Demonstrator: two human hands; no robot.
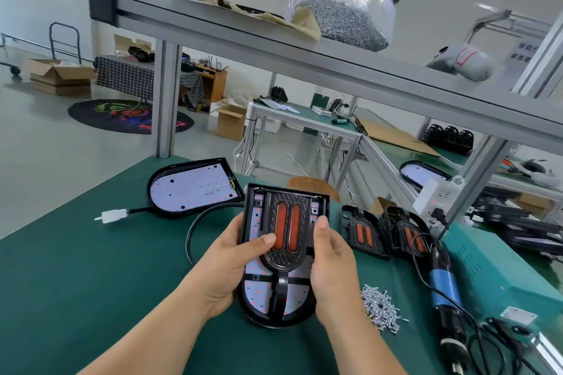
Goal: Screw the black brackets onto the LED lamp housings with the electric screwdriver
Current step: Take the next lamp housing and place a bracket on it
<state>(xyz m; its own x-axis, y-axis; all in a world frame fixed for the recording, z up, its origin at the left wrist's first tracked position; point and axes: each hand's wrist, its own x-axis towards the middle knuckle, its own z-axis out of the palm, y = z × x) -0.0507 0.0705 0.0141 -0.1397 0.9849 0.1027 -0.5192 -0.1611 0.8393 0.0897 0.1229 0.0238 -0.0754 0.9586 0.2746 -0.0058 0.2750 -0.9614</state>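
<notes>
A black LED lamp housing [268, 307] lies in front of me on the green mat, its white LED board facing up. A black bracket [286, 222] with two orange strips sits on top of it. My left hand [227, 265] grips the housing's left edge, thumb pressing on the bracket. My right hand [330, 265] holds the right edge, thumb on the bracket's side. The electric screwdriver [443, 286], blue and black, lies to the right. A heap of loose screws [379, 307] lies between it and the housing.
A second housing [192, 189] with a cable and white plug [114, 216] lies at the back left. Two more brackets [362, 231] stand at the right, beside a teal power box [499, 271]. A shelf overhead carries a bag of screws [344, 21].
</notes>
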